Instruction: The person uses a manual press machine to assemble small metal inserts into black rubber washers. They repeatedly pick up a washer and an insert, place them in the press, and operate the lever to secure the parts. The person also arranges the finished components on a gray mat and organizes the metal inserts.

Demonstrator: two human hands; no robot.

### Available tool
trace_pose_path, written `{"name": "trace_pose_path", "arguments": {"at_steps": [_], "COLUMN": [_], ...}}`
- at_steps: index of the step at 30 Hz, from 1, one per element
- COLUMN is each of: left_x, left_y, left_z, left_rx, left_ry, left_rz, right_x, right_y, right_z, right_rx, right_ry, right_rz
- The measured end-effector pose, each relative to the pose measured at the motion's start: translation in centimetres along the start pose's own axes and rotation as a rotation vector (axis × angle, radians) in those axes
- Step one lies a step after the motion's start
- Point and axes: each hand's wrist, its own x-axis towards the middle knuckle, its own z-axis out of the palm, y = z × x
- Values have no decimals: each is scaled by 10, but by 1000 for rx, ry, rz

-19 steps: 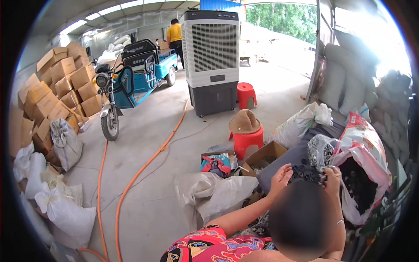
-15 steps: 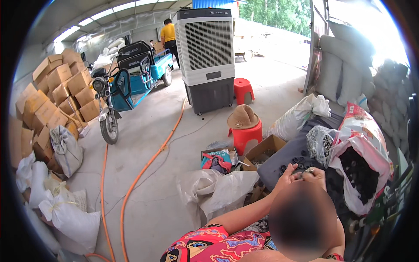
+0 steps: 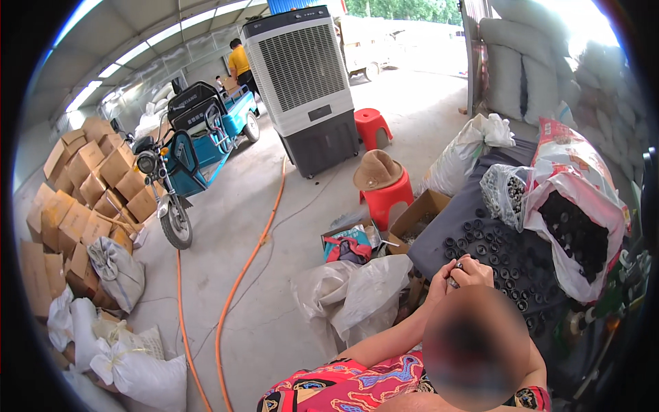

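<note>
My left hand (image 3: 439,283) and my right hand (image 3: 473,272) meet over the near edge of a dark cloth-covered surface (image 3: 439,237). The fingers of both are bent together around small pieces, one of them dark and shiny, too small to name. Many black round caps (image 3: 504,261) lie spread on the cloth just past my hands, some with a pale ring inside. Right of them a white and red woven sack (image 3: 549,199) gapes, full of black pieces (image 3: 573,226). Leaning on it, a clear plastic bag (image 3: 506,196) holds small shiny parts. A blurred patch covers my forearms in part.
Crumpled plastic sheeting (image 3: 364,288) and an open cardboard box (image 3: 420,216) lie to the left. Beyond stand a red stool (image 3: 388,202) with a brown hat (image 3: 377,170), a tall air cooler (image 3: 302,75) and a blue three-wheeler (image 3: 195,158). An orange hose (image 3: 240,275) crosses the floor.
The view has tilted and shifted, so more black caps on the cloth show. My hands have drawn closer together, and the fingers are more tightly bent.
</note>
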Motion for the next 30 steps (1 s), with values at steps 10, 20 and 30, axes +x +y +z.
{"name": "trace_pose_path", "arguments": {"at_steps": [10,20,30], "left_x": [12,37,23], "left_y": [-1,3,-3], "left_z": [-17,-63,-40], "left_rx": [-59,-47,4], "left_ry": [-27,52,-3], "left_rz": [-39,63,4], "right_x": [-7,-8,-13], "right_y": [6,5,-5], "right_z": [5,2,-1], "right_rx": [35,40,-19], "right_ry": [186,226,226], "right_rz": [-39,-81,-2]}}
